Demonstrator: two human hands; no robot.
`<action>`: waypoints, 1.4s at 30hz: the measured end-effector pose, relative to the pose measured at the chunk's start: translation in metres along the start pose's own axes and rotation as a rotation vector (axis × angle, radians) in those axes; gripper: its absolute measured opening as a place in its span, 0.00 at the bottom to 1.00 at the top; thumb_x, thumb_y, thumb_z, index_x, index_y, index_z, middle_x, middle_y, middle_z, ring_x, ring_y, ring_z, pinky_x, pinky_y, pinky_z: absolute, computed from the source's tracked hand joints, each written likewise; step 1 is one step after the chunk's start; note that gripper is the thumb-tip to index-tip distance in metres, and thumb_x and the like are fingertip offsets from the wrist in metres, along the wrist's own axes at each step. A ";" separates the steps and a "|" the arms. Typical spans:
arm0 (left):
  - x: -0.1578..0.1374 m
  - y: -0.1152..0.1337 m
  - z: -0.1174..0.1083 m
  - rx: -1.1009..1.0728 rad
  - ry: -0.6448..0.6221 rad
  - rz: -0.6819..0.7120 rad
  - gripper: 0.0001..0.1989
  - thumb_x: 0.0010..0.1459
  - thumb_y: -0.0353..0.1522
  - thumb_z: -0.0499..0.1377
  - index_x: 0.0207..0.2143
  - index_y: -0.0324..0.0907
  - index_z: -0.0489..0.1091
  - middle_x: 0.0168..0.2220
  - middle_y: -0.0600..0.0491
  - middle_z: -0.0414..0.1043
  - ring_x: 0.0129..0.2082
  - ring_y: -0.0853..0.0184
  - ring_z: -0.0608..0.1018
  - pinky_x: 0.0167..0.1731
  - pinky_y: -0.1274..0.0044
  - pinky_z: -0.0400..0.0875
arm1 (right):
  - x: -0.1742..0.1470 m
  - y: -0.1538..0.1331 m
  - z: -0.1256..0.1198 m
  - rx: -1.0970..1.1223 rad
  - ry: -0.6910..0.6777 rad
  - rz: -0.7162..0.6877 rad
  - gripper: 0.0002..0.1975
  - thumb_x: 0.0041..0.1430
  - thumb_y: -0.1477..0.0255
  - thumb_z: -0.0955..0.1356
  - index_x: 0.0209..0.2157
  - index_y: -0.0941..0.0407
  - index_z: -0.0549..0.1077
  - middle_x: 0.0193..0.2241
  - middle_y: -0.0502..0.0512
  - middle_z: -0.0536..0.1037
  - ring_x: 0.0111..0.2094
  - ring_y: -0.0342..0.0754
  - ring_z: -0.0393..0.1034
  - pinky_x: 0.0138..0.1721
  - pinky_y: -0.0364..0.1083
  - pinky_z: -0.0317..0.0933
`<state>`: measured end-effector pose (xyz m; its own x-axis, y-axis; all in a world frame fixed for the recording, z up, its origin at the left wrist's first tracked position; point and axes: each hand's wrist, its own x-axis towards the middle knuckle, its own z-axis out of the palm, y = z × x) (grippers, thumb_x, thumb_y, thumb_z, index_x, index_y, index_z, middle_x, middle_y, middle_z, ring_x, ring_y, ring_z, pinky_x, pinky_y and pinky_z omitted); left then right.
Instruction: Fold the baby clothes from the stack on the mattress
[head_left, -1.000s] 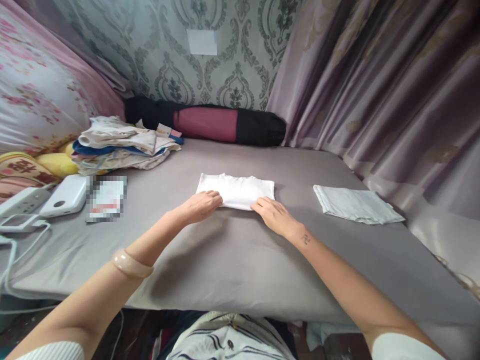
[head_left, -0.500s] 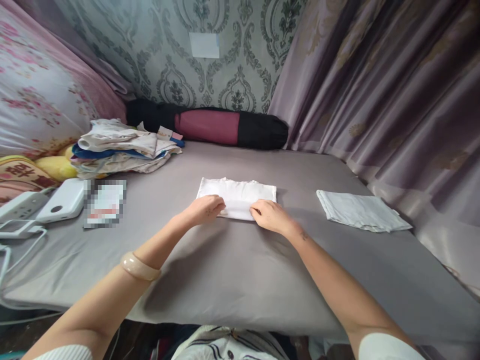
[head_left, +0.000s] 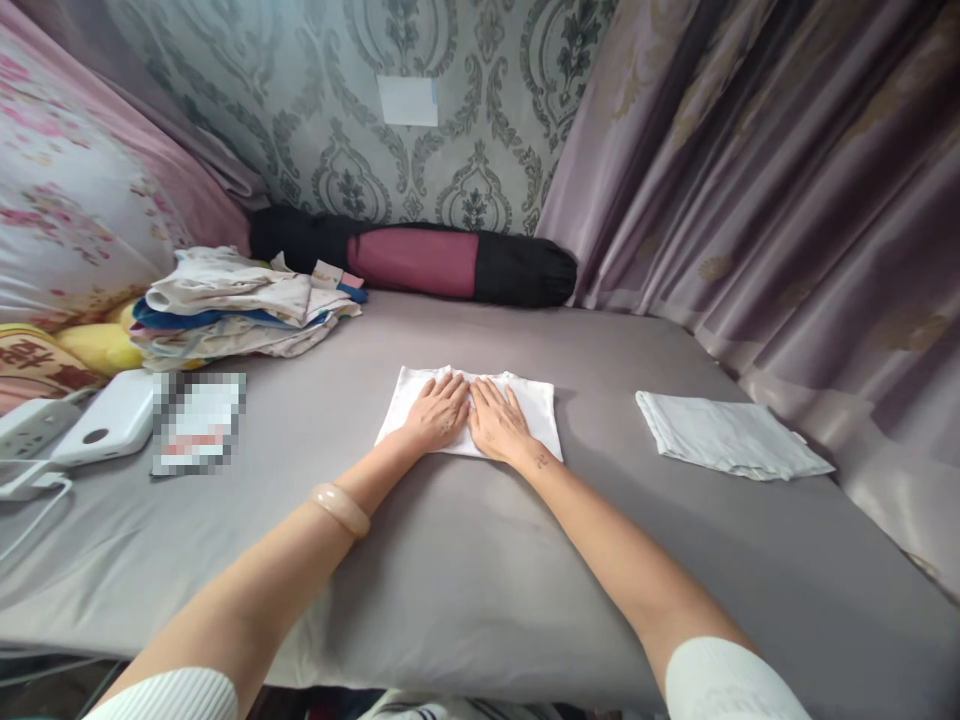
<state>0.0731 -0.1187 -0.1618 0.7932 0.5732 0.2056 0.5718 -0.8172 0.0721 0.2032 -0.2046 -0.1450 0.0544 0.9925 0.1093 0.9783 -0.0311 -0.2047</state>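
Observation:
A folded white cloth garment (head_left: 541, 420) lies flat in the middle of the grey-covered bed (head_left: 465, 560). My left hand (head_left: 439, 412) rests palm down on its left half, fingers stretched out. Close beside it, my right hand (head_left: 497, 418) presses flat on the cloth with the fingers extended. Neither hand grips anything. Parts of the cloth are hidden under both palms. A pale bangle (head_left: 341, 510) circles my left forearm. Off to the right lies another folded cloth (head_left: 731, 435), light grey-white, apart from my hands.
A pile of clothes (head_left: 240, 305) sits at the back left. Before the patterned wall lies a long black and maroon bag (head_left: 412, 262). At left are a white box-shaped device (head_left: 105, 420), a power strip (head_left: 37, 425) and a blurred-out packet (head_left: 199, 425). Curtains (head_left: 712, 160) hang along the right.
Both hands have let go of the cloth's near edge, opened and moved together onto its top. The near edge of the white garment now lies flat.

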 end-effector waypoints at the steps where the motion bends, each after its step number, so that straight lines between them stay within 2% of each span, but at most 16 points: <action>1: 0.000 0.000 0.002 0.005 -0.009 -0.007 0.24 0.68 0.36 0.42 0.63 0.39 0.58 0.65 0.43 0.58 0.67 0.55 0.57 0.63 0.60 0.52 | 0.000 0.000 0.002 0.003 0.005 0.003 0.29 0.67 0.70 0.53 0.66 0.66 0.55 0.68 0.61 0.53 0.69 0.52 0.43 0.68 0.56 0.33; 9: 0.001 0.001 0.004 -0.001 -0.030 -0.079 0.25 0.67 0.37 0.42 0.63 0.40 0.59 0.66 0.46 0.58 0.66 0.55 0.59 0.63 0.59 0.52 | 0.001 0.002 0.010 -0.019 0.054 0.041 0.28 0.67 0.69 0.54 0.66 0.63 0.57 0.67 0.59 0.56 0.68 0.53 0.45 0.67 0.56 0.36; 17: -0.004 0.003 -0.002 0.013 -0.015 -0.203 0.26 0.67 0.43 0.42 0.62 0.42 0.60 0.66 0.44 0.57 0.66 0.53 0.58 0.62 0.59 0.53 | -0.004 0.002 0.010 -0.037 0.140 0.208 0.29 0.67 0.66 0.56 0.65 0.66 0.58 0.66 0.64 0.57 0.68 0.57 0.44 0.66 0.57 0.35; 25: -0.011 -0.005 -0.001 0.032 0.041 -0.276 0.29 0.67 0.45 0.41 0.60 0.35 0.60 0.63 0.38 0.60 0.65 0.52 0.60 0.62 0.61 0.54 | -0.012 0.013 0.010 -0.077 0.151 0.323 0.32 0.67 0.64 0.56 0.65 0.71 0.55 0.67 0.70 0.53 0.67 0.61 0.46 0.65 0.56 0.39; 30: -0.016 -0.016 -0.004 0.022 0.029 -0.232 0.32 0.67 0.46 0.39 0.60 0.31 0.59 0.63 0.35 0.59 0.64 0.50 0.60 0.63 0.60 0.53 | -0.018 0.025 0.008 -0.110 0.123 0.305 0.32 0.69 0.62 0.54 0.65 0.72 0.55 0.66 0.72 0.54 0.67 0.61 0.47 0.65 0.55 0.40; 35: -0.023 -0.035 -0.009 -0.013 -0.028 -0.168 0.31 0.67 0.47 0.39 0.63 0.37 0.57 0.65 0.41 0.57 0.66 0.52 0.57 0.63 0.58 0.51 | -0.027 0.040 0.001 -0.110 0.055 0.245 0.33 0.70 0.60 0.51 0.66 0.69 0.54 0.67 0.69 0.53 0.68 0.58 0.45 0.66 0.55 0.38; 42: -0.033 -0.059 -0.009 -0.074 -0.110 -0.134 0.34 0.67 0.49 0.38 0.66 0.38 0.54 0.69 0.43 0.49 0.69 0.53 0.50 0.65 0.61 0.47 | -0.041 0.060 -0.010 -0.087 -0.042 0.206 0.33 0.70 0.59 0.50 0.67 0.65 0.52 0.69 0.63 0.48 0.69 0.53 0.40 0.67 0.55 0.37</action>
<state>0.0114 -0.0893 -0.1643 0.7314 0.6771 0.0812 0.6603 -0.7329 0.1642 0.2615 -0.2484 -0.1519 0.2482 0.9682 0.0325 0.9610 -0.2419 -0.1340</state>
